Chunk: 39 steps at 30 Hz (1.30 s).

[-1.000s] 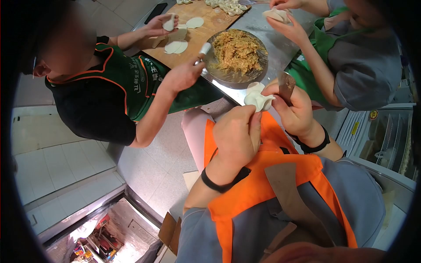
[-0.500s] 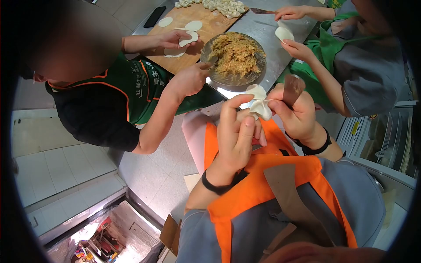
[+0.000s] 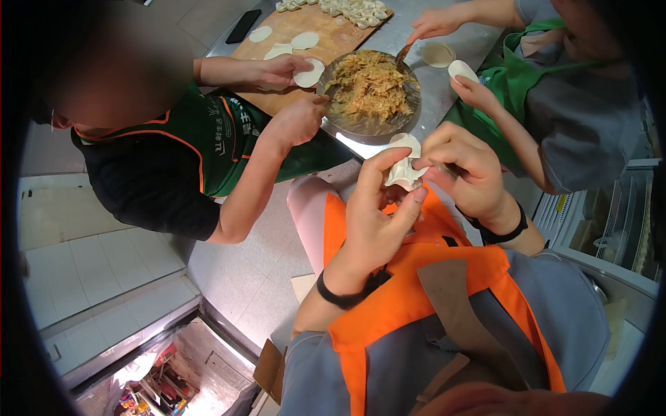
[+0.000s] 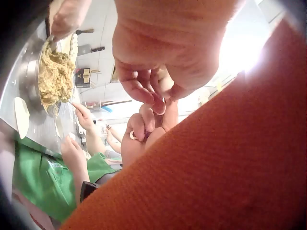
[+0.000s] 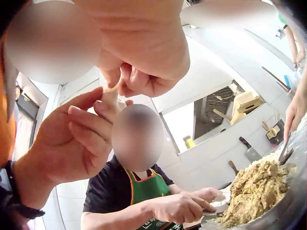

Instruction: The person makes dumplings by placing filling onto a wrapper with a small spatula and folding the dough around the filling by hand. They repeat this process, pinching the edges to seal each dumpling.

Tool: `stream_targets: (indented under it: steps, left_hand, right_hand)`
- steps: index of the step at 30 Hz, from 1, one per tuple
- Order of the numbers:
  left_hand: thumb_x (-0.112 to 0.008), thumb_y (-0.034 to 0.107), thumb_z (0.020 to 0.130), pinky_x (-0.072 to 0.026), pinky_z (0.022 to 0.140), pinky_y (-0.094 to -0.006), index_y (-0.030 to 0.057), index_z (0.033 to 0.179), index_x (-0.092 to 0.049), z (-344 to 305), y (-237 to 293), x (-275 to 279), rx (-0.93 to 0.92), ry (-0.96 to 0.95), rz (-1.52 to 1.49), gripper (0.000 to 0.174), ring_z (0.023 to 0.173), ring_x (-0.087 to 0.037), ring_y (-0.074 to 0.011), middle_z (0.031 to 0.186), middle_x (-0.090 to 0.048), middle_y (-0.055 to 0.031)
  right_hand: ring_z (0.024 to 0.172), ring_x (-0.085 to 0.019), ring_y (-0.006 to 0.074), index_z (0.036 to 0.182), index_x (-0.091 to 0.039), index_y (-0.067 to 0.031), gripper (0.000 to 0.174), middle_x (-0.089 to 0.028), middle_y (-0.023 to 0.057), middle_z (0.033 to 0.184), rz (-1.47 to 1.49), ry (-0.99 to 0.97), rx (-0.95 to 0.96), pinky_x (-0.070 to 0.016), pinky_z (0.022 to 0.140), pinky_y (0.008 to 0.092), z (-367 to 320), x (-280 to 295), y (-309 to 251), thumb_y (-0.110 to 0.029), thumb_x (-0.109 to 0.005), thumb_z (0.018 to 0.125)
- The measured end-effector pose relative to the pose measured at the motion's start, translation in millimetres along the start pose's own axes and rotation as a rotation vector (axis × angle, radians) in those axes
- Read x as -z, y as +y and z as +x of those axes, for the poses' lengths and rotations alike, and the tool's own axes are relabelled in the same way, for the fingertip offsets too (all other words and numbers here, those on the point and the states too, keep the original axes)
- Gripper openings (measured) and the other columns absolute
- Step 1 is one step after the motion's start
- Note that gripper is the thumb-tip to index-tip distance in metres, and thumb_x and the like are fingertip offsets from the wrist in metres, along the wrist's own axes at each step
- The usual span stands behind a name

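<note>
A white dumpling (image 3: 405,175) with a pleated edge is held between my hands in the head view, a flat round wrapper (image 3: 404,143) showing just beyond it. My left hand (image 3: 374,218) supports the dumpling with curled fingers and thumb. From the other side, my right hand (image 3: 470,170) pinches its edge with thumb and finger. The right wrist view shows the dumpling's pale side (image 5: 111,100) at the fingertips of both hands. In the left wrist view the fingers hide most of it. The spatula seen earlier in my right hand is largely hidden now.
Beyond my hands stands a metal bowl of filling (image 3: 371,93) on a steel table (image 3: 444,52). A wooden board (image 3: 305,59) bears wrappers and rows of dumplings. One person in a green apron (image 3: 208,135) works at left, another (image 3: 503,118) at right, each holding a wrapper.
My left fingers spread, then close round the dumpling again. The spatula blade in my right hand has turned out of sight. The person at right has reached a spatula into the bowl.
</note>
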<state>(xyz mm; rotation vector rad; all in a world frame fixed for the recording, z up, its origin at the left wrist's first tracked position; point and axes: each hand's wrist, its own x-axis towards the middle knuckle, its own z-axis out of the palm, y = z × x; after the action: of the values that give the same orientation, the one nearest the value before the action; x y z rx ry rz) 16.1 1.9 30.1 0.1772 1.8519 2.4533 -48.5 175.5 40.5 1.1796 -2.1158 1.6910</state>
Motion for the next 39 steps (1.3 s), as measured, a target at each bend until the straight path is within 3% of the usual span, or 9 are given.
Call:
stream_targets:
  steps: [8,12,19,21,25,27,30,33,39]
  left_hand:
    - [-0.066,-0.001,0.088,-0.0451,0.060,-0.0196,0.0019,0.128,-0.047,8,-10,8,0.033,0.104,0.188,0.045,0.070,-0.053,-0.0052,0.092,-0.061,-0.0026]
    - [-0.067,0.001,0.086,-0.0442,0.059,-0.0200,0.0018,0.127,-0.047,16,-18,20,-0.049,0.095,0.437,0.046,0.067,-0.052,-0.0051,0.081,-0.061,-0.0008]
    - [-0.062,0.005,0.093,-0.0452,0.053,-0.0219,-0.0009,0.120,-0.049,36,-15,40,0.145,0.201,0.204,0.030,0.059,-0.056,-0.0073,0.074,-0.058,-0.0028]
    - [-0.059,0.003,0.094,-0.0438,0.054,-0.0207,-0.0016,0.117,-0.051,41,-26,53,0.164,0.196,0.170,0.025,0.060,-0.054,-0.0063,0.075,-0.056,-0.0009]
    - [-0.060,0.007,0.094,-0.0439,0.057,-0.0238,-0.0001,0.113,-0.058,44,-33,70,0.267,0.125,0.291,0.020,0.063,-0.054,-0.0069,0.072,-0.054,-0.0006]
    - [-0.060,0.011,0.093,-0.0463,0.058,-0.0292,0.0002,0.109,-0.060,45,-59,79,0.257,0.116,0.341,0.019,0.062,-0.058,-0.0129,0.070,-0.058,-0.0056]
    - [-0.061,0.014,0.092,-0.0486,0.058,-0.0384,0.0019,0.105,-0.059,48,-80,88,0.255,0.081,0.470,0.018,0.062,-0.065,-0.0282,0.070,-0.064,-0.0130]
    - [-0.062,0.014,0.091,-0.0489,0.060,-0.0403,0.0022,0.104,-0.059,51,-91,91,0.336,0.035,0.518,0.018,0.065,-0.065,-0.0305,0.072,-0.064,-0.0132]
    - [-0.063,0.013,0.088,-0.0511,0.065,-0.0430,0.0033,0.098,-0.059,52,-126,90,0.156,0.058,0.610,0.014,0.073,-0.065,-0.0338,0.077,-0.064,-0.0147]
  right_hand:
    - [0.074,-0.057,0.0192,0.092,-0.063,0.0028,0.017,-0.059,0.0091,0.088,-0.089,-0.091,-0.168,-0.0449,0.064,0.0277,20,-1,-7,0.004,-0.069,0.076]
    - [0.072,-0.056,0.0187,0.092,-0.063,0.0026,0.019,-0.057,0.0092,0.084,-0.126,-0.166,-0.014,-0.0432,0.062,0.0274,31,-8,10,0.004,-0.068,0.073]
    - [0.071,-0.059,0.0228,0.088,-0.065,-0.0003,0.008,-0.060,0.0115,0.080,-0.231,-0.210,-0.208,-0.0457,0.064,0.0331,86,-15,47,-0.006,-0.066,0.082]
    - [0.070,-0.061,0.0237,0.089,-0.066,-0.0007,0.010,-0.061,0.0128,0.077,-0.215,-0.100,-0.403,-0.0461,0.063,0.0334,111,-13,79,-0.010,-0.065,0.085]
    - [0.065,-0.062,0.0254,0.089,-0.071,-0.0027,0.017,-0.066,0.0140,0.075,-0.549,-0.082,-0.211,-0.0470,0.061,0.0342,175,14,177,-0.019,-0.064,0.087]
    - [0.067,-0.063,0.0292,0.088,-0.072,-0.0036,0.017,-0.067,0.0162,0.077,-0.702,-0.146,-0.340,-0.0486,0.062,0.0373,209,20,219,-0.019,-0.065,0.085]
    - [0.072,-0.065,0.0334,0.088,-0.071,-0.0040,0.016,-0.067,0.0179,0.079,-0.813,-0.205,-0.157,-0.0493,0.065,0.0420,243,27,301,-0.018,-0.066,0.083]
    - [0.077,-0.065,0.0367,0.087,-0.070,-0.0037,0.014,-0.067,0.0195,0.082,-0.873,-0.290,-0.194,-0.0500,0.068,0.0459,268,17,347,-0.016,-0.065,0.083]
    - [0.070,-0.062,0.0340,0.089,-0.067,-0.0004,0.020,-0.066,0.0182,0.079,-1.123,-0.378,-0.271,-0.0491,0.066,0.0473,278,3,430,-0.020,-0.062,0.092]
